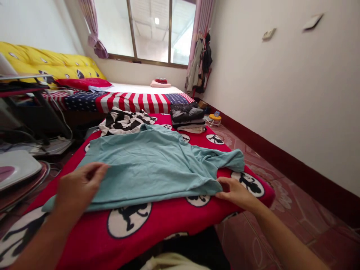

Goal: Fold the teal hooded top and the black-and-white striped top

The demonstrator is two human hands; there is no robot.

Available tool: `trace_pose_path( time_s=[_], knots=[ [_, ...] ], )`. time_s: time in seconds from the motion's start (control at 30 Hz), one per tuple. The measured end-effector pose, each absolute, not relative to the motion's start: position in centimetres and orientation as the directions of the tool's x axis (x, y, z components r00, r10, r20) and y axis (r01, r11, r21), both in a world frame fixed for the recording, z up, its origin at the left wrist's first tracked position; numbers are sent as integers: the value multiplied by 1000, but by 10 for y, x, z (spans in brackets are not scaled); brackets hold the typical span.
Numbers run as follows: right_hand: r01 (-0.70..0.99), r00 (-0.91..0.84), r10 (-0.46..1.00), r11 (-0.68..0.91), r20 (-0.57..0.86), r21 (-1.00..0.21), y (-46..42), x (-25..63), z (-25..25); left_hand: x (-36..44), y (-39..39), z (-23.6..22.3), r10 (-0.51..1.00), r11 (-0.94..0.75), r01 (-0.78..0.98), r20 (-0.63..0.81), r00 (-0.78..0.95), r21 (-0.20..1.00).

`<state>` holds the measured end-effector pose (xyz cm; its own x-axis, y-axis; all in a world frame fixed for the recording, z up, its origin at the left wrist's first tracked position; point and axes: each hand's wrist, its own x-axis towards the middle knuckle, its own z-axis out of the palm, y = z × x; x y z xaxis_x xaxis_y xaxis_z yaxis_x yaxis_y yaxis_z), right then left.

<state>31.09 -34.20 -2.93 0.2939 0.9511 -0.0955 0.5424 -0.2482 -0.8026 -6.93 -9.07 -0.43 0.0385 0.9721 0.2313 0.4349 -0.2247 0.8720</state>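
No text, label, brand, number or sign can be read.

Can see a window (150, 41) at top center, a yellow cushion (64, 62) at upper left, hung clothes (195, 65) and a stool (215, 117) right of center.
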Motion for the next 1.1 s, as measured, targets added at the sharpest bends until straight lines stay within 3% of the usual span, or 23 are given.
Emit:
trace_pose_path(
  time_s=[0.03,0.1,0.17,0.3,0.4,0.57,0.77,0.97,1.1],
  knots=[
    [539,318,945,-244,-74,-806,-342,310,-32,-40,-94,-3,902,-432,452,374,217,780],
    [552,356,934,-240,-35,-798,-342,309,-36,16,-94,-9,702,-680,301,473,533,669],
    [570,380,925,-242,-10,-785,-343,310,-38,58,-89,-21,554,-766,232,435,709,599],
    [544,405,914,-242,-1,-803,-347,313,-42,97,-73,-37,361,-879,255,210,909,403],
    [565,436,897,-204,79,-800,-350,318,-44,100,-65,-38,313,-904,233,185,932,359],
    [753,493,803,-200,335,-627,-349,326,-55,95,-66,-48,409,-902,298,400,820,312],
    [870,444,824,-302,351,-390,-351,317,-49,88,-89,-60,375,-927,296,557,741,229],
    [923,304,748,-78,590,-377,-329,283,-19,90,-111,-65,256,-938,113,433,864,328],
    [972,92,825,48,558,-231,-307,276,-31,87,-113,-66,225,-929,90,357,906,358]
  ],
)
